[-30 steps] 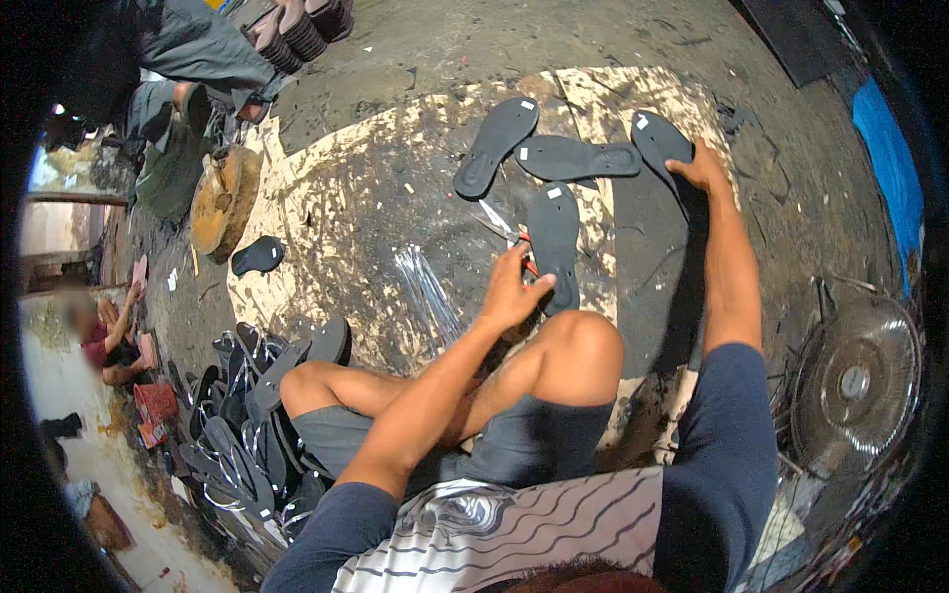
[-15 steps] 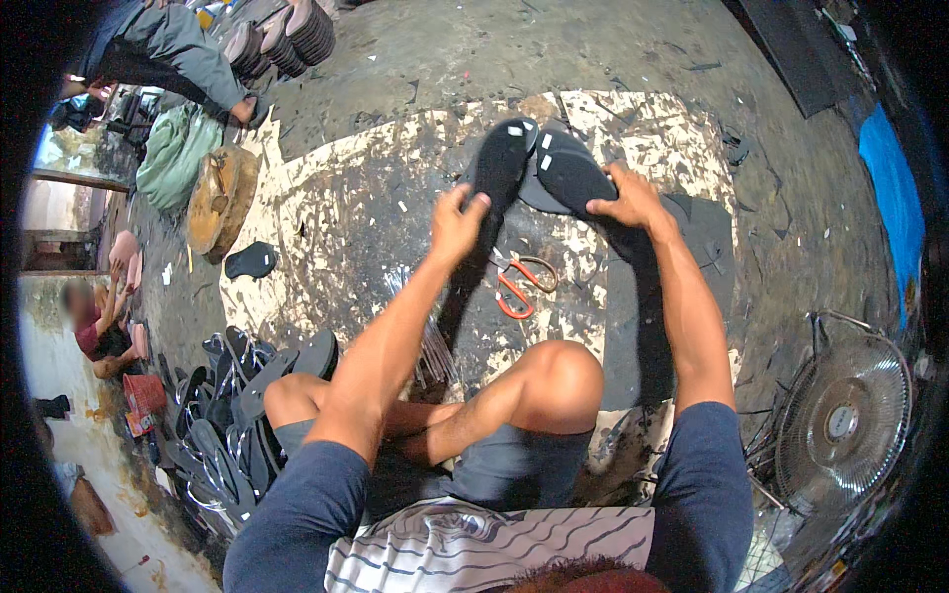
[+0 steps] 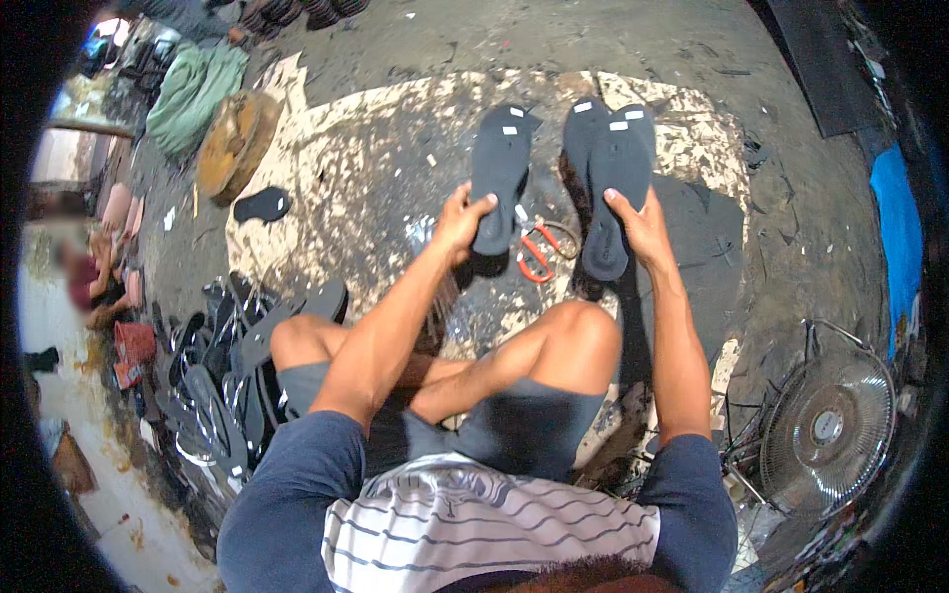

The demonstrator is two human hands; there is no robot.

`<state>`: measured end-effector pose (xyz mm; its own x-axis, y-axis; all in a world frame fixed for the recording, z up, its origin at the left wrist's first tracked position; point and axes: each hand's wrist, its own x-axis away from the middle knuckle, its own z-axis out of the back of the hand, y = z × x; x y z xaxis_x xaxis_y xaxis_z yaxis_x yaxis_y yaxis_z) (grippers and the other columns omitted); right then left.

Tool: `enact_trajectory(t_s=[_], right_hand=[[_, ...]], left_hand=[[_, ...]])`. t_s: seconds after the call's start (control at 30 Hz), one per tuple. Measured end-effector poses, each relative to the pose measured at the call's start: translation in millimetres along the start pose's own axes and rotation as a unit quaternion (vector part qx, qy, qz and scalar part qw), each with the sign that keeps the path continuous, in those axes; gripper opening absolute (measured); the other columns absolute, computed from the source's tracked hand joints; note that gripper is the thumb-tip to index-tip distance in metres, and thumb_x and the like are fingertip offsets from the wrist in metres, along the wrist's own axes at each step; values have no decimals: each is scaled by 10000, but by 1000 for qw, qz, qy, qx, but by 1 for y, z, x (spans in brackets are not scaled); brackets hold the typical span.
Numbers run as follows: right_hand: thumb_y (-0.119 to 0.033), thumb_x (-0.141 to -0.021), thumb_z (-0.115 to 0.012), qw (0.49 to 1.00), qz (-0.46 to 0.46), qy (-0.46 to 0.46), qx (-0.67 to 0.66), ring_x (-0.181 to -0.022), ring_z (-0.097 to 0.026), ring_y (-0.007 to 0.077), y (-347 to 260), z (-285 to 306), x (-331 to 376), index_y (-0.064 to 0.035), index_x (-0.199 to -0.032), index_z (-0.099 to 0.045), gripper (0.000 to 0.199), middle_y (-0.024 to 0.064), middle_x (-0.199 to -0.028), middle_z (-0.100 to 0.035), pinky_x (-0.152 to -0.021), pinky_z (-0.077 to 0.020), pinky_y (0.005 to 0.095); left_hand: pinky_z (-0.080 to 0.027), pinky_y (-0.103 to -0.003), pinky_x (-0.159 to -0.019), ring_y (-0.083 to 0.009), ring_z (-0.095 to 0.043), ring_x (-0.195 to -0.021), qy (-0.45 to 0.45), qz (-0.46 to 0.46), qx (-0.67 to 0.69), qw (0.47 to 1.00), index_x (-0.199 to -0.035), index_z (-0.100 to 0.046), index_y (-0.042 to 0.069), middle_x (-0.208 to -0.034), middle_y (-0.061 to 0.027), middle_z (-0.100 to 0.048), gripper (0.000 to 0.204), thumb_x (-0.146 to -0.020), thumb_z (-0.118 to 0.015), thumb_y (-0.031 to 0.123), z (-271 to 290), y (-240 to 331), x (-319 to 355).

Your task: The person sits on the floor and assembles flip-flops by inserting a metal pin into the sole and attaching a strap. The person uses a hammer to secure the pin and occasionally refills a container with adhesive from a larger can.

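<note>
My left hand (image 3: 467,222) grips the side of a dark grey sandal sole (image 3: 501,168), thumb on its top face; a small white label sits near its wide end. With thumb on top, my right hand (image 3: 641,227) holds another sandal sole (image 3: 620,183). A further dark sole (image 3: 581,138) shows partly behind that one; whether my fingers also grip it, I cannot tell. Between and below the soles lies a pair of orange-handled scissors (image 3: 535,259), its blades partly hidden. One loose black sole piece (image 3: 262,205) rests on the mat to the left.
A worn, stained mat (image 3: 336,119) covers the floor before my crossed legs. Black sandals (image 3: 213,395) are heaped at left, below a round wooden block (image 3: 235,143) and green cloth (image 3: 196,94). A fan (image 3: 828,425) stands at right. Another person (image 3: 87,272) sits far left.
Both hands have drawn the soles nearer and apart, and the soles now stand more upright in view. The whole view has shifted slightly; the person standing at upper left is mostly out of it.
</note>
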<state>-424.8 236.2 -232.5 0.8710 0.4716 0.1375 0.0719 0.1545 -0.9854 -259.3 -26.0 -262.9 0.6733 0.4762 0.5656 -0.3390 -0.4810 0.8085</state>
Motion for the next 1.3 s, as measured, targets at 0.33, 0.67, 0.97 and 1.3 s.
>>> enact_trajectory(t_s=[0.33, 0.67, 0.97, 1.3], right_hand=[[-425, -924, -681, 954, 16, -219, 202, -1155, -644, 333, -54, -125, 38, 86, -1297, -575, 642, 281, -1224, -653, -970, -495, 396], [-313, -971, -657, 949, -43, -311, 13, -865, -654, 120, -90, -254, 88, -47, -1119, -677, 305, 33, -941, -715, -723, -500, 260], [-267, -860, -650, 894, -48, -68, 441, -980, -684, 423, 73, -298, 87, -28, -982, -661, 270, 213, -1080, -705, -877, -523, 544], [-260, -949, -647, 967, 91, -228, 76, -1031, -683, 257, -106, -282, 181, -42, -1173, -671, 314, 148, -1072, -725, -912, -502, 374]], left_hand=[[-517, -406, -927, -191, -616, -1128, -41, 19, 64, 997, -1376, -481, 38, -1205, -81, -645, 475, -968, -649, 214, 72, 0, 170], [-514, -273, -896, -148, -652, -1011, 123, -172, -231, 950, -1351, -539, -40, -1157, -122, -689, 467, -969, -676, 192, 199, 112, 259], [-483, -305, -895, -145, -591, -1019, 110, -83, -273, 952, -1313, -539, -27, -1188, -105, -642, 420, -948, -662, 141, 297, 43, 346], [-459, -329, -978, -205, -596, -1130, 29, -307, -337, 890, -1340, -618, 36, -1290, -119, -643, 436, -950, -674, 222, 204, 122, 303]])
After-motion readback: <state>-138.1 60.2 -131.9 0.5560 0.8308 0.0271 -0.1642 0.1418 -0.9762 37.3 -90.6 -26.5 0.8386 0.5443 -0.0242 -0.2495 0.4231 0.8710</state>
